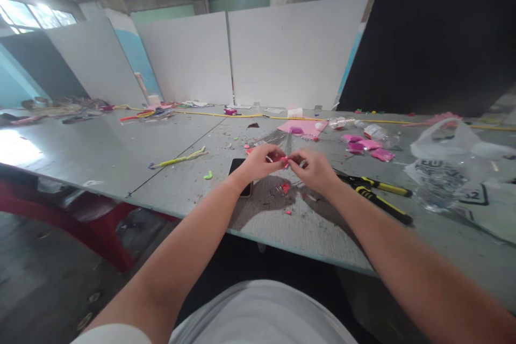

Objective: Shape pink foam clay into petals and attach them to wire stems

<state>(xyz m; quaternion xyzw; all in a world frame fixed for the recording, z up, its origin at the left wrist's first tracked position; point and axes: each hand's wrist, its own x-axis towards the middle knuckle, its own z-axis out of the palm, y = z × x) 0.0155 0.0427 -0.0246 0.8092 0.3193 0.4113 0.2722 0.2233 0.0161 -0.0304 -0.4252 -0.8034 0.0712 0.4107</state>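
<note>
Both hands meet above the table, fingertips close together around a small pinkish-red piece of modelling clay (284, 160). My left hand (263, 161) is closed in a pinch on it from the left. From the right, the thumb and fingers of my right hand (309, 167) pinch the same piece. Below them lie a red scrap (286, 188) on a bit of clear wrap and a smaller red crumb (287, 213). A dark phone (246, 191) lies partly hidden under my left wrist. Black-and-yellow pliers (373, 193) rest beside my right forearm.
Pink clay packets (365, 145) and plastic bottles (377, 133) lie to the right, near a white plastic bag (439, 166). A pink sheet (318, 127) is beyond my hands. A twisted yellow strand (179, 159) and a green bit (208, 175) lie left. White panels (294, 54) stand behind.
</note>
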